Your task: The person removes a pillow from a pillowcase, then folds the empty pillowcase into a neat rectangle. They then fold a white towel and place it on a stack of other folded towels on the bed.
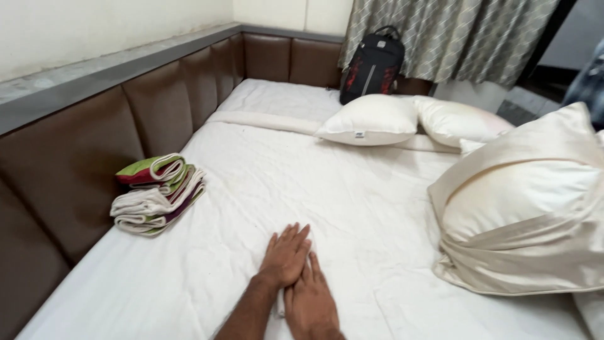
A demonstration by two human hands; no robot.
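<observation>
My left hand point(286, 255) lies flat, palm down, on the white bed sheet point(352, 208) near the bed's front edge. My right hand point(309, 303) rests flat beside it, slightly nearer to me, its fingers touching the left hand's side. Neither hand holds anything. A small ridge of white sheet shows between the wrists. A large cream satin pillow point(528, 208) lies to the right of the hands, about a hand's length away. To the left sits a folded stack of cloths point(157, 195), white with green and red.
Two white pillows point(371, 119) point(459, 119) lie at the far end of the bed. A black backpack point(372, 66) leans against a patterned curtain point(453, 38). Brown padded panels point(94, 145) line the bed's left and far sides.
</observation>
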